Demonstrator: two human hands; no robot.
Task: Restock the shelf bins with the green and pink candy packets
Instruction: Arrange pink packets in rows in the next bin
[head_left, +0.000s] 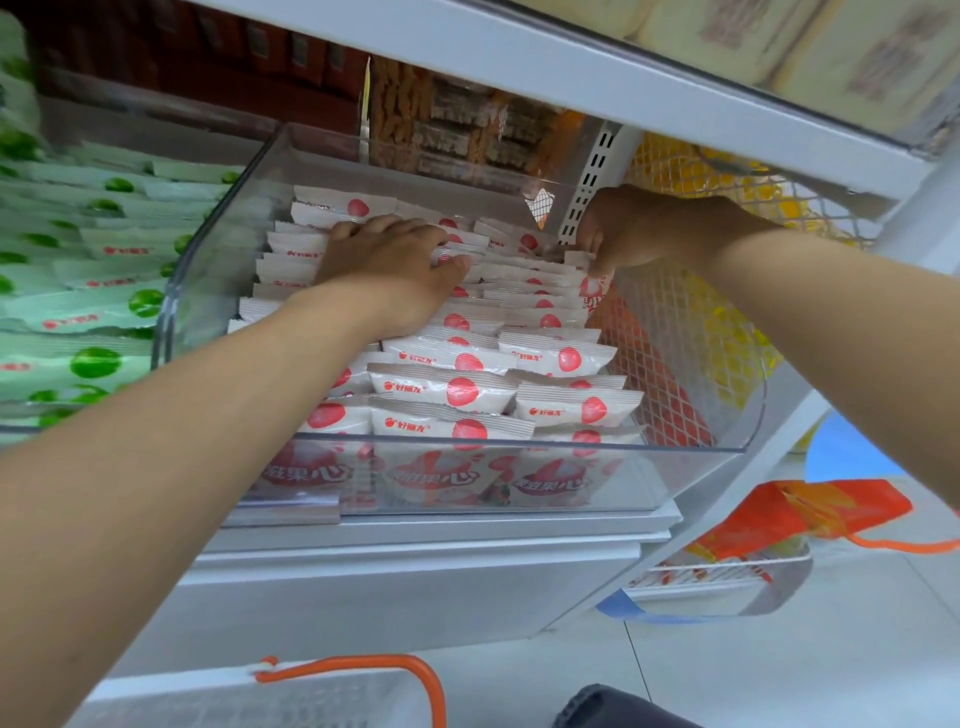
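- The pink candy packets (447, 389) stand on edge in overlapping rows, with their long axes running side to side across the bin, under and nearer than the left hand (395, 275).
- Each is white with a red fruit spot and red lettering.
- They fill a clear plastic bin (208, 280) that surrounds both hands.
- The left hand lies flat, its fingers extended, pressing on the rows.
- The right hand (639, 228) pinches one pink packet (592, 291) upright at the bin's far right.
- The green candy packets (93, 322) are stacked in the neighbouring bin, left of the left hand.
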